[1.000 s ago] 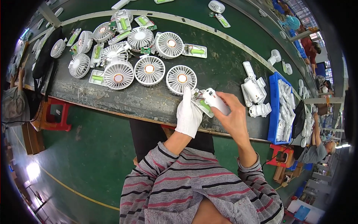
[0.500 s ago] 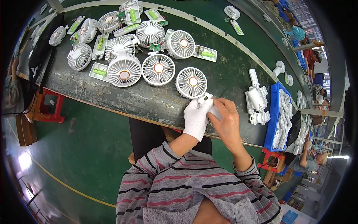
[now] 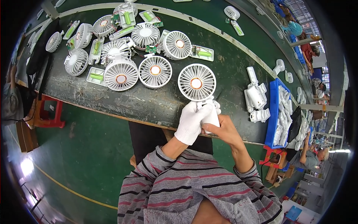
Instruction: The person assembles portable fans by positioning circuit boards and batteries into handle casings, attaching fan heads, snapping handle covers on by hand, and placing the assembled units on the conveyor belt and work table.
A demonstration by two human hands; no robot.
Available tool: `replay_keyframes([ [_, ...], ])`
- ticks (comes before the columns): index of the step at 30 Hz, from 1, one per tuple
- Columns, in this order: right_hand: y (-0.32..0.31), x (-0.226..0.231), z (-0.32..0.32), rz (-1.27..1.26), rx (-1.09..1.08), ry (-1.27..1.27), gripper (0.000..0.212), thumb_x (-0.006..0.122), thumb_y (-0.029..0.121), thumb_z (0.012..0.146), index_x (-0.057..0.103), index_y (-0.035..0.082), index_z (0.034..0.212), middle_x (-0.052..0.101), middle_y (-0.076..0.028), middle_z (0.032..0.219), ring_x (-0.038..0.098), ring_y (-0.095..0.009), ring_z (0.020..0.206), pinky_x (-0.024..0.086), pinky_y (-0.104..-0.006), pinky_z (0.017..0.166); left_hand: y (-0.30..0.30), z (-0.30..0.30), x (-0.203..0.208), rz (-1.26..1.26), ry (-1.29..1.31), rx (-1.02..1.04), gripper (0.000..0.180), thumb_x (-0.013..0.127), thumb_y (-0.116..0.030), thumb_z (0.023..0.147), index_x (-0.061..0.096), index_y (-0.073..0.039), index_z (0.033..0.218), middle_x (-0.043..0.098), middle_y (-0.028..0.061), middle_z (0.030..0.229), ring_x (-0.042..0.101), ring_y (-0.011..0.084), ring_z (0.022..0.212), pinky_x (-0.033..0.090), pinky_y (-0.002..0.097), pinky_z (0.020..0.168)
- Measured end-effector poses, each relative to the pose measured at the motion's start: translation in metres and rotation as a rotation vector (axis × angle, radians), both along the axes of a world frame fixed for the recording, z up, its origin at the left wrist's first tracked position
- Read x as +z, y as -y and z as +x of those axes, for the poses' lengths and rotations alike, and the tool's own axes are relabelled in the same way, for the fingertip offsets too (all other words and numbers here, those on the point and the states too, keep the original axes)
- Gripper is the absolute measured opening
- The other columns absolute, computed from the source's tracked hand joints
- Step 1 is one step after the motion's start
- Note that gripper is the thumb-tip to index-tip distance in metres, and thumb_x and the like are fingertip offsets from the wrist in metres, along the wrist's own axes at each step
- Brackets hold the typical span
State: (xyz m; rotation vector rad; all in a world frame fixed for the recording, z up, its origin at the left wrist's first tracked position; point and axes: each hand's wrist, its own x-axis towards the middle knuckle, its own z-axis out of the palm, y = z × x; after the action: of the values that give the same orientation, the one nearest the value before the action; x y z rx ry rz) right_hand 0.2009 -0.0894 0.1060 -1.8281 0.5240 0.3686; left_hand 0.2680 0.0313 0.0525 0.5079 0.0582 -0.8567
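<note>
Near the bench's front edge I hold a white handheld fan [image 3: 197, 76] upright, its round grille facing up with a copper-coloured ring at the hub. My left hand [image 3: 189, 122], in a white glove, is closed around the fan's neck and the top of its handle. Lower down, the bare fingers of my right hand [image 3: 226, 130] grip the smooth white handle [image 3: 211, 118], thumb lying across its end. Part of the handle is hidden behind my fingers. Just left of the held fan, another white fan head [image 3: 155, 71] lies on the bench.
Several fan heads and opened handles with green batteries [image 3: 97, 76] crowd the bench's left half. White casing parts [image 3: 256, 95] lie to the right, beside a blue bin [image 3: 271, 119] of white shells. A conveyor belt [image 3: 209, 11] runs behind, carrying another fan [image 3: 232, 13]. Other people sit farther right.
The fan has risen toward me and looks larger, its handle now plainly visible between my hands. My left hand has shifted slightly left and down; my right has slid down the handle.
</note>
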Motion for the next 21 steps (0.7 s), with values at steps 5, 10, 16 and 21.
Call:
replay_keyframes([
  [5,-0.005,0.005,-0.002,0.147,0.099,0.057,0.019,0.068,0.017,0.082,0.066,-0.003,0.082,0.066,-0.005,0.073,0.059,-0.009,0.065,0.046,-0.0234,0.058,-0.013,0.003,0.011,-0.06,0.029,-0.056,0.032,0.052,-0.004,0.089,0.046,0.006,0.12,0.061,0.0157,0.103,0.062,0.02,0.089,0.053,0.0307,0.077],
  [10,-0.01,0.012,-0.006,0.068,0.044,0.199,0.018,0.067,0.016,0.083,0.064,-0.002,0.086,0.064,-0.005,0.071,0.057,-0.009,0.063,0.045,-0.0237,0.056,-0.013,0.002,0.021,-0.111,0.095,0.006,0.041,0.05,-0.003,0.089,0.039,0.006,0.127,0.058,0.0184,0.112,0.061,0.0261,0.101,0.051,0.0368,0.088],
  [16,-0.007,0.015,-0.017,0.081,0.015,0.224,0.017,0.066,0.015,0.083,0.062,-0.001,0.085,0.064,-0.004,0.07,0.058,-0.01,0.063,0.045,-0.024,0.056,-0.013,-0.011,0.028,0.121,0.304,0.067,0.04,0.047,0.001,0.087,0.041,0.008,0.126,0.057,0.0185,0.115,0.059,0.0265,0.106,0.05,0.0371,0.09],
  [21,-0.008,0.012,-0.026,-0.13,0.039,0.222,0.022,0.067,0.018,0.082,0.062,-0.002,0.089,0.064,-0.006,0.07,0.06,-0.012,0.063,0.047,-0.0265,0.058,-0.01,-0.024,0.021,0.278,0.338,0.132,0.033,0.052,-0.002,0.087,0.05,0.006,0.119,0.061,0.0093,0.106,0.059,0.0122,0.091,0.047,0.0259,0.079],
])
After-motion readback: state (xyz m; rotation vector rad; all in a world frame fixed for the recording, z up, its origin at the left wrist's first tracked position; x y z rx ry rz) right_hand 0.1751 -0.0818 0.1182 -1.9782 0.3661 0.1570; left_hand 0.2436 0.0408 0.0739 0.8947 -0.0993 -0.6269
